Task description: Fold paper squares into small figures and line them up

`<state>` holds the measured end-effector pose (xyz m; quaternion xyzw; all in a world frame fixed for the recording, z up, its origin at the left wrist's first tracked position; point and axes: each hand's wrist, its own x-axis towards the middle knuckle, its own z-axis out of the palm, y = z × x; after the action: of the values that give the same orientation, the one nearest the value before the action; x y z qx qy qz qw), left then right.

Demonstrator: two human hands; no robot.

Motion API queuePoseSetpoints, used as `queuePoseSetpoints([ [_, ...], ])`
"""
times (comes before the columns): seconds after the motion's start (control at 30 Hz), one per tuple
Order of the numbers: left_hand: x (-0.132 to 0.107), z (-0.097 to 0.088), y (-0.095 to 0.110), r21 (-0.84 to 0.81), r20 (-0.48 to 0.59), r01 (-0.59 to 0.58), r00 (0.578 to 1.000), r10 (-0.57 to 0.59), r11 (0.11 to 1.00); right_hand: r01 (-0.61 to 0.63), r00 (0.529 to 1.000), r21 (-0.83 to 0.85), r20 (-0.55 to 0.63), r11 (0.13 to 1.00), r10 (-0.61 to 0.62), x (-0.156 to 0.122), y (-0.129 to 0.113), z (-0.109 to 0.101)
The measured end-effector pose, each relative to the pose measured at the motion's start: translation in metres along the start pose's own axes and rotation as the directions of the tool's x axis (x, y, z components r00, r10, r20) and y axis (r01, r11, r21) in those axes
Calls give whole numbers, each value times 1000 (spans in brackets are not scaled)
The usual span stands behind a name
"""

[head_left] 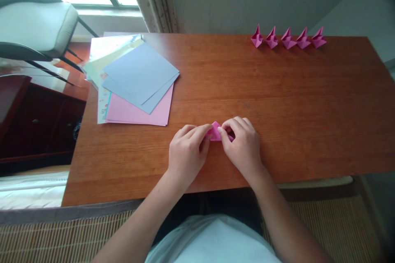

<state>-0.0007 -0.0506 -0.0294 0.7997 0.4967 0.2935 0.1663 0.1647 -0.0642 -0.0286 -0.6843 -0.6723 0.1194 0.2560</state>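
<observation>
A small piece of folded pink origami paper (215, 132) is held low over the wooden table (277, 102), near its front edge. My left hand (189, 148) pinches its left side between thumb and fingers. On the other side, my right hand (242, 141) grips it, thumb and curled forefinger meeting on the paper. Fingers cover both ends, so only the peaked middle and a bit at the lower right show.
Several finished pink origami figures (288, 39) stand in a row at the table's back right. To the left lie blue paper sheets (142, 74) over pink sheets (138, 109) and a plastic packet (101, 104). A pale chair (33, 24) stands beyond the left edge.
</observation>
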Motion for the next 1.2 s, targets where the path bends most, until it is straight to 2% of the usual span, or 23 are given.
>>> queuePoseSetpoints([
  [0.27,2,-2,0,-37,20,33,999,-33,999,-19,1000,-7,4,1000,19,1,-2,0],
  [0.47,2,-1,1,20,33,3,999,-4,1000,-15,1000,-28,12,1000,15,1,-3,-1],
  [0.53,0,-2,5,70,45,-27,999,24,997,-9,1000,-34,17,999,9,1,-3,-1],
  [0.63,-7,-6,12,186,70,-131,990,120,974,-7,999,-42,42,999,8,2,-3,-3],
  [0.7,-13,-9,16,216,100,-230,972,212,949,-9,998,-33,69,999,12,4,-3,-4],
  [0.77,-19,-13,19,233,147,-281,956,252,931,-13,996,-22,94,1000,15,7,-3,-6],
  [0.97,-24,-13,26,284,292,-352,918,269,892,-7,990,-13,141,1000,9,13,0,-9],
  [1.2,-27,-8,26,311,319,-351,914,251,883,15,987,16,161,1000,-17,19,5,-11],
])
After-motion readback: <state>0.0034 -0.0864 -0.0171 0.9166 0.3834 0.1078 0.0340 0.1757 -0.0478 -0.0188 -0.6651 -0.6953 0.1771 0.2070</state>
